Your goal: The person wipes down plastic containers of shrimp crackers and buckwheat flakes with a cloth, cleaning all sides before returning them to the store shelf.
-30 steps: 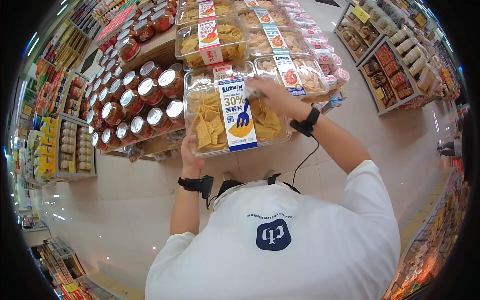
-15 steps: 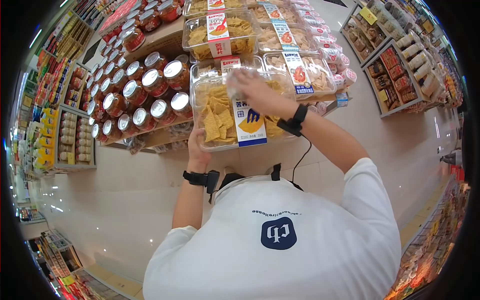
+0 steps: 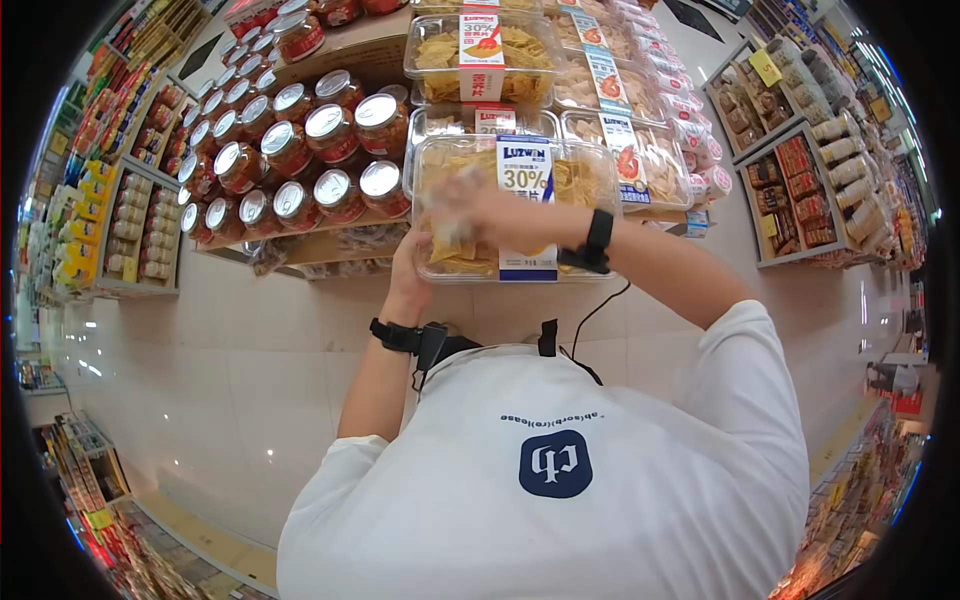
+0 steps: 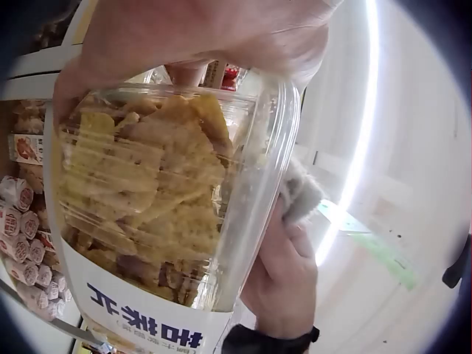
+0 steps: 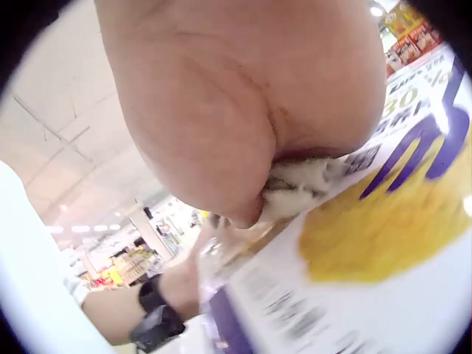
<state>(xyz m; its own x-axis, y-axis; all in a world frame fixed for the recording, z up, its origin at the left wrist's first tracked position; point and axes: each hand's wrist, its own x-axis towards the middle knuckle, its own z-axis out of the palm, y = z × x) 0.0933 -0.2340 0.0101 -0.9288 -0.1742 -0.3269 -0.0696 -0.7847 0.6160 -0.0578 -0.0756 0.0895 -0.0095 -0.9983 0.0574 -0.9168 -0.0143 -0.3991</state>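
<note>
A clear plastic box of yellow chips (image 3: 585, 185), with a white paper label (image 3: 527, 180) across its middle, is tilted up at the front of the display. My left hand (image 3: 408, 275) grips its left end; in the left wrist view that hand (image 4: 206, 37) spans the box's edge, thumb and fingers on either side. My right hand (image 3: 510, 220) is over the lid's left part, bunching a pale cloth (image 3: 460, 205) against it. Up close, the whitish cloth (image 5: 299, 188) shows beneath the palm, beside the label. Much of the cloth is hidden by the hand.
Stacked chip boxes (image 3: 485, 55) and boxes of paler snacks (image 3: 625, 150) stand behind. Jars with silver lids (image 3: 330, 125) fill the display on the left. White round packs (image 3: 695, 150) line the right edge. Shelves (image 3: 815, 190) stand farther right, over a tiled floor (image 3: 250, 370).
My right hand has swept the cloth from the label's upper right across to the lid's left part. The left hand keeps its hold on the box, and the head view has shifted.
</note>
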